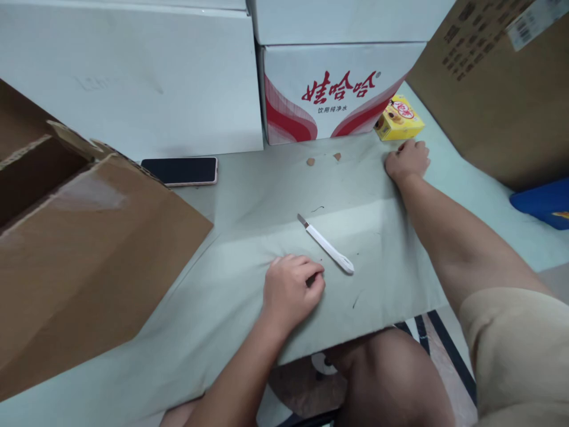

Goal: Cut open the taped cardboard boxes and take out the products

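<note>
My left hand (294, 288) rests on the cloth near the front edge, its fingers curled in toward the thumb, and no object shows in it. A white-handled scalpel (329, 246) lies just right of it, blade pointing to the back left, untouched. My right hand (408, 160) reaches to the back right, fingers bent and closed, right in front of a small yellow box (401, 120). Whatever its fingers may hold is hidden. Two small brown pieces, one a rounded scrap (310, 161) and the other an angular scrap (338, 156), lie left of that hand.
A pale green cloth (249, 219) covers the table. An open cardboard box (102, 237) stands at left, beside a phone (180, 171). White cartons, one a red-printed carton (333, 112), wall off the back. A large cardboard box (498, 89) and a blue object (544, 201) are at right.
</note>
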Tool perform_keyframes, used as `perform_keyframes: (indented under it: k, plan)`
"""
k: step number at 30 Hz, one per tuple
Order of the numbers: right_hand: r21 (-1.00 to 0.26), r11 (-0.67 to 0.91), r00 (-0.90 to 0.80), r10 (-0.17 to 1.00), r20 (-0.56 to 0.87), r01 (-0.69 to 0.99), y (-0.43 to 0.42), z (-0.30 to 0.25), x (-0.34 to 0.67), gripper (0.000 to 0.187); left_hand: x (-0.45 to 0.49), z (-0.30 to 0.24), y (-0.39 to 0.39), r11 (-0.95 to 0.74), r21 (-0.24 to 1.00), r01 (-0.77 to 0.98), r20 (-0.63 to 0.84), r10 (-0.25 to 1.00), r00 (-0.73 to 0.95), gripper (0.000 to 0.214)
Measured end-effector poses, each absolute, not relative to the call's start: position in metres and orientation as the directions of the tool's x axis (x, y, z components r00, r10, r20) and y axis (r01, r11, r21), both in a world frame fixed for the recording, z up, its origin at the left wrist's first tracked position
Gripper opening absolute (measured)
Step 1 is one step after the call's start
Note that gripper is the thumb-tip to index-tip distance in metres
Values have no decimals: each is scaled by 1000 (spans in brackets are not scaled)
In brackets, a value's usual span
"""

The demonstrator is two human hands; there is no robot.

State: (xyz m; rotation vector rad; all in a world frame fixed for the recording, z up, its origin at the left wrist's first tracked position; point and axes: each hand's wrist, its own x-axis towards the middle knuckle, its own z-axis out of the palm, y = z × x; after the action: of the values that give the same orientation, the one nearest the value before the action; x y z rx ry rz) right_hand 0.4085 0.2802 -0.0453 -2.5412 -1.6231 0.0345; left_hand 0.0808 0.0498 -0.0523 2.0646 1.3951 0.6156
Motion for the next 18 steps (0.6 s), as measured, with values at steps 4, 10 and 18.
perform_keyframes:
  k: [4,10,18]
  plan:
    - [-103,-435,442,895,59,895,270,-36,398,45,81,-51,51,-259,692,674,16,939,344,21]
    - [-67,-374,371,927,-62,925,242,-9,365,39,79,-45,50,-183,803,568,12,957,290,25]
    - [-348,234,-240,970,28,908,196,66,187,34,56,-29,46,-110,890,442,31,983,182,28]
